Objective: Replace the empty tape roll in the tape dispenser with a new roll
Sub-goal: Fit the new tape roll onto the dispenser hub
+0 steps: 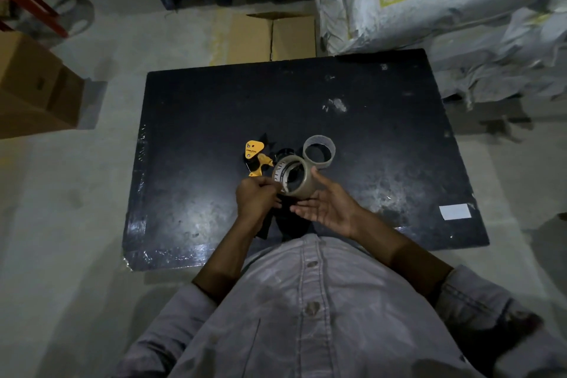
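A full roll of clear tape (299,178) is held above the black table (368,132), tilted with its hole facing left. My left hand (256,198) pinches the roll's near left edge with fingertips closed on it. My right hand (325,204) cups the roll from the right and below, thumb against its outer side. The yellow and black tape dispenser (256,158) lies on the table just beyond my left hand. An empty cardboard core (319,151) stands on end right behind the roll.
A white label (455,212) is stuck near the table's right front corner. Cardboard boxes (33,86) stand at the left, another flat box (270,38) lies beyond the table. Large sacks (429,0) are piled at the back right.
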### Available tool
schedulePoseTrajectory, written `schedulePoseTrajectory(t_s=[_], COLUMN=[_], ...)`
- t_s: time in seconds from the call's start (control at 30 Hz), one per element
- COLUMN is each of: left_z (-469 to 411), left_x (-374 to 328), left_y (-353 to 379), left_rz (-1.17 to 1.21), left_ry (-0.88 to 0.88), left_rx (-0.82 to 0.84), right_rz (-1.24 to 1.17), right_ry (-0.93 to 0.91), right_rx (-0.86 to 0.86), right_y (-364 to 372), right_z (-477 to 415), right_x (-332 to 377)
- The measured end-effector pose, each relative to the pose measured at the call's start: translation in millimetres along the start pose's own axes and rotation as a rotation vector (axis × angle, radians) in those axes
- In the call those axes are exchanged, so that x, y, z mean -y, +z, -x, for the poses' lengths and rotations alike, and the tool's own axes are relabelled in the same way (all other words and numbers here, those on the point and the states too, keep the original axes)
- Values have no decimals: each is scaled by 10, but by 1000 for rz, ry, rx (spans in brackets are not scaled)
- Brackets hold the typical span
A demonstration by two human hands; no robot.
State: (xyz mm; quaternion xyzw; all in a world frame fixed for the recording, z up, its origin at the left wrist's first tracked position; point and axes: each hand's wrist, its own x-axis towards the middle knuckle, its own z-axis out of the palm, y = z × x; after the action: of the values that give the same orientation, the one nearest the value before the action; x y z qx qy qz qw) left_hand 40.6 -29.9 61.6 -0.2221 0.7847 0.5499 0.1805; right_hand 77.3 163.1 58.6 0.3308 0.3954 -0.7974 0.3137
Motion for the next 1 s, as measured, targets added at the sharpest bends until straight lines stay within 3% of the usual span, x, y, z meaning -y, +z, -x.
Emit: schedulePoseTrajectory(t_s=[0.07, 0.17, 0.23, 0.33, 0.47, 0.73, 1.0], left_z=[-75, -250, -366, -490, -605, -695, -696], left_x=[-48, -143, -220, -360, -396, -198, -91], left_y=[-76, -201, -236, -264, -260, -33, -13], left_rz=[-74, -196, -229, -221, -106, 51, 117], left_ry=[39, 133, 178, 190, 115, 15, -13], left_rx=[-58, -65, -68, -79, -61, 0, -29], right_rz=[167, 506, 690, 980, 1188, 1356, 1343], right_ry=[-108, -461, -618, -735, -843, -789, -936], right_rx=[-77, -264, -303, -341, -442, -549, -603], right_y=[12, 39, 119, 282, 366, 266, 152], right_z=[-55, -174, -292, -528, -736, -837, -1044], right_x=[-16, 33, 147, 331, 566, 757, 665])
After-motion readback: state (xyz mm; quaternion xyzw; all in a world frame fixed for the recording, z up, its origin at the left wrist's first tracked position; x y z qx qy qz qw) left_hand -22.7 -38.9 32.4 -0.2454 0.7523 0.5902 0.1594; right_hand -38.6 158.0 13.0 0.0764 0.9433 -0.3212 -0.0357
